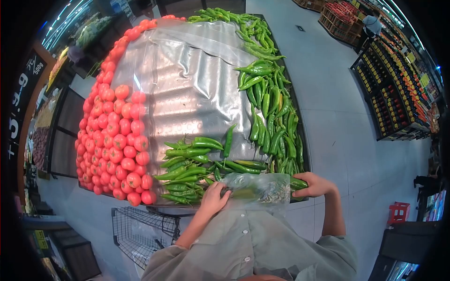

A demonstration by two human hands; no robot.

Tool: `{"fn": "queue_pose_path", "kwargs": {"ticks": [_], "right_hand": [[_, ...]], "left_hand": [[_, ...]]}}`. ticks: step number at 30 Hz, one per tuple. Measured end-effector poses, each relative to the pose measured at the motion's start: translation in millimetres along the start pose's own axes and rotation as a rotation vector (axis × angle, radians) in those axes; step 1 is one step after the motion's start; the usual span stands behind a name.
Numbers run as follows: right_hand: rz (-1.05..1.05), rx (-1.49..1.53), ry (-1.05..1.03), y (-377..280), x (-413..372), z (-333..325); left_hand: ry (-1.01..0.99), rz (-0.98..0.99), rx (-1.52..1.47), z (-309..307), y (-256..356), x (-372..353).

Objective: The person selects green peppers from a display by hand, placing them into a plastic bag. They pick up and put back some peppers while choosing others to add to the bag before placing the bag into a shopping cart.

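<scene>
A clear plastic bag [267, 187] with green peppers and loose bits inside lies at the display's near edge, against my shirt. My left hand [215, 198] is closed at the bag's left end, its fingers curled by the pepper stems. At the bag's right end, my right hand [315, 184] has its fingers wrapped round a green pepper [298, 183]. Beyond the left hand is a pile of green peppers [185, 172]. More green peppers [276, 107] run along the display's right side. A single pepper [229, 140] points away from me on the silvery sheet.
Red tomatoes [112, 145] cover the left of the display, beside a silvery liner [192, 89]. A wire cart [143, 229] stands below left. Bottle shelves [393, 93] and a red basket [399, 213] are at right. A person [371, 25] is far off at upper right.
</scene>
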State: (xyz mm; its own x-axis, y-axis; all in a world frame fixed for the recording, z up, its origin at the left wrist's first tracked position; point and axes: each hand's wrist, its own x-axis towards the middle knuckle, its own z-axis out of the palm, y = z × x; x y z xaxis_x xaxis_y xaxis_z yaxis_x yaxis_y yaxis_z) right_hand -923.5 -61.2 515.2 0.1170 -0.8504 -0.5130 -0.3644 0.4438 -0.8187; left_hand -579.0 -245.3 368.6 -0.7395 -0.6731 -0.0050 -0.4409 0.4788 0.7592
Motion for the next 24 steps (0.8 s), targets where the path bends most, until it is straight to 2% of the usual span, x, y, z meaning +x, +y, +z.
{"fn": "queue_pose_path", "kwargs": {"ticks": [4, 7, 9, 14, 15, 17, 19, 21, 22, 23, 24], "right_hand": [[0.056, 0.24, 0.072, 13.2, -23.4, -11.7], [0.125, 0.242, 0.183, 23.0, -40.8, -26.7], [0.087, 0.479, 0.31, 33.9, -44.0, -20.8], [-0.005, 0.642, 0.418, 70.1, -42.2, -1.0], [-0.073, 0.759, 0.431, 68.4, -42.0, 2.2], [-0.146, 0.869, 0.446, 55.9, -33.3, 7.9], [-0.333, 1.026, 0.55, 32.9, -15.7, 23.0], [-0.393, 1.056, 0.539, 15.9, 11.7, 38.7], [-0.373, 1.086, 0.554, -1.7, 22.4, 49.2], [-0.412, 1.102, 0.47, -10.5, 32.4, 54.3], [-0.415, 0.975, 0.493, -30.8, 41.3, 61.7]], "left_hand": [[-0.056, -0.013, 0.057, -6.3, -0.3, -1.3], [-0.119, -0.054, 0.064, -13.9, -2.6, -0.5], [-0.145, -0.09, 0.069, -16.7, 2.9, 1.4], [-0.16, -0.113, 0.041, -20.2, -4.5, -0.9], [-0.133, -0.136, 0.035, -24.4, -0.6, 1.1], [-0.061, -0.216, -0.07, -34.7, 14.8, 8.1], [-0.005, -0.231, -0.117, -38.0, 22.6, 16.1], [0.094, -0.271, -0.5, -40.5, 34.4, 27.8], [0.058, -0.225, -0.597, -42.6, 48.1, 33.2], [0.026, -0.177, -0.69, -46.5, 76.0, 41.2], [-0.029, -0.105, -0.765, -48.3, 95.3, 47.0]]}}
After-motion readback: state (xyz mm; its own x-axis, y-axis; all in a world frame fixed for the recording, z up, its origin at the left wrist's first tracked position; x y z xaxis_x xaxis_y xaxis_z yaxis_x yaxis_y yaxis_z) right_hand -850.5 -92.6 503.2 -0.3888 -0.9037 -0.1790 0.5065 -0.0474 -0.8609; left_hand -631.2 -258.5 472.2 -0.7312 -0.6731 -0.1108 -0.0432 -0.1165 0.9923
